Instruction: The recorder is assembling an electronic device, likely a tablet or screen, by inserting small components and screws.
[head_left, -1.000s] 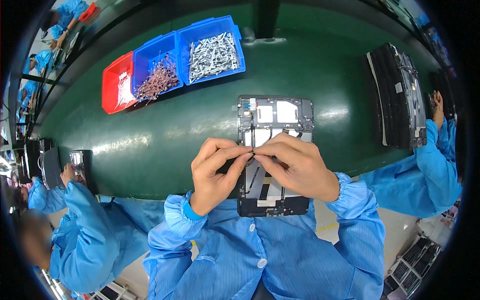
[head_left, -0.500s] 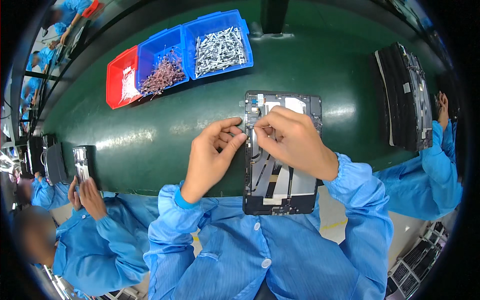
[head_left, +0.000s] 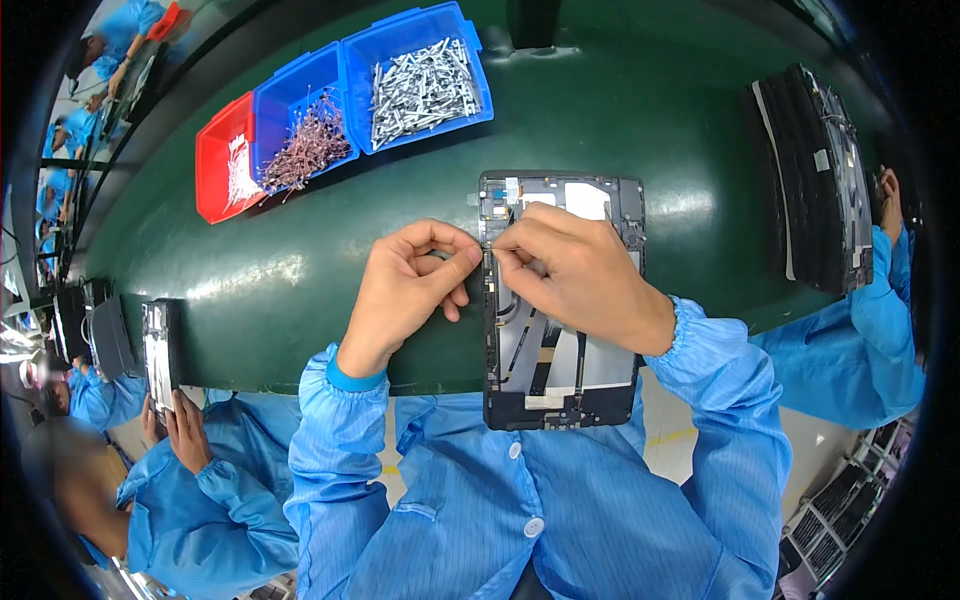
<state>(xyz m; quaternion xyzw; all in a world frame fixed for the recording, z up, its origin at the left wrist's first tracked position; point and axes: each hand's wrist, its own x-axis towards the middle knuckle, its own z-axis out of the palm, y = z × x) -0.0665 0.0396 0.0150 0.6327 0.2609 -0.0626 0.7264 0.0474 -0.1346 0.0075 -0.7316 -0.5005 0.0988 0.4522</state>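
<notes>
An opened tablet (head_left: 612, 402), its inner boards, cables and silver plates bare, lies in front of me and reaches over the table's near edge. My right hand (head_left: 590, 278) is above its upper part, thumb and index finger pinched near the left rim. Facing it, my left hand (head_left: 405, 285) pinches thumb and forefinger just outside that rim, the other fingers curled. The two pinches almost meet. A thin, tiny piece seems to run between the fingertips, too small to name.
Across the green table (head_left: 350, 215) stand a red bin (head_left: 212, 165) of white pieces, a blue bin (head_left: 285, 85) of reddish wired parts and another blue bin (head_left: 405, 30) of silvery pieces. Stacked tablets (head_left: 815, 180) stand right. A co-worker's hands (head_left: 185, 430) hold a device at left.
My left hand has closed from a loose curl into a pinch at the tablet's left rim. My right fingertips have shifted left toward it. The whole view has tilted slightly.
</notes>
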